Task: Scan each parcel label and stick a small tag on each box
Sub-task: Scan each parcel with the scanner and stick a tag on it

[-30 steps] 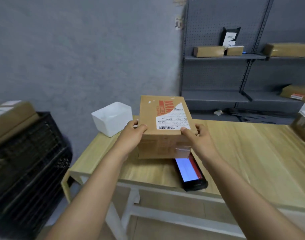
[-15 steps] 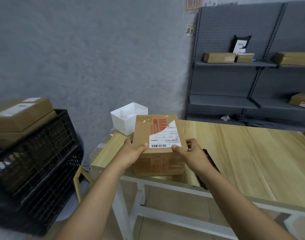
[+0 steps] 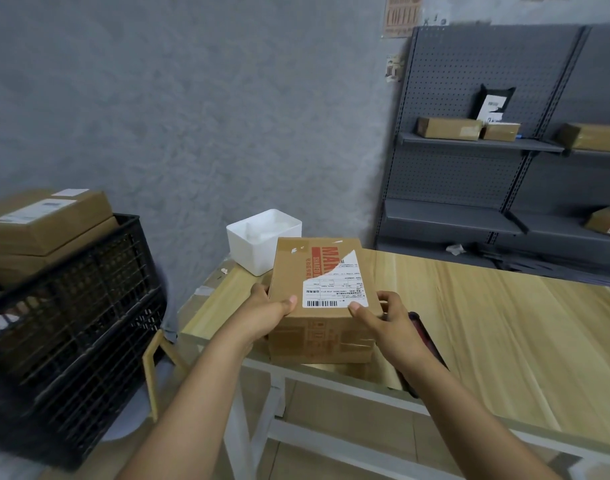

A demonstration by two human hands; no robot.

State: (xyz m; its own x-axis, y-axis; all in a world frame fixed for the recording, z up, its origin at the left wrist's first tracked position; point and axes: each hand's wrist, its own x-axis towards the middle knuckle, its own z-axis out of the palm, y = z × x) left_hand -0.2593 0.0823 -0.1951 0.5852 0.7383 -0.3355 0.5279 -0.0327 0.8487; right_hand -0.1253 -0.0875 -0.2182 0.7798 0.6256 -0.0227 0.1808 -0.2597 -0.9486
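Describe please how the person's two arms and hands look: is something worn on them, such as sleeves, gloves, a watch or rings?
Both forearms are bare as far as the picture shows; no sleeve comes into view. The left hand and the right hand wear no gloves. No watch, bracelet or strap shows at either wrist, and I see no ring on the visible fingers. The fingernails look short and unpainted.

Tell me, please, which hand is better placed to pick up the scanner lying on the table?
Probably the right hand: the dark handheld scanner lies just beside it on the wooden table. The left hand sits across the brown cardboard box.
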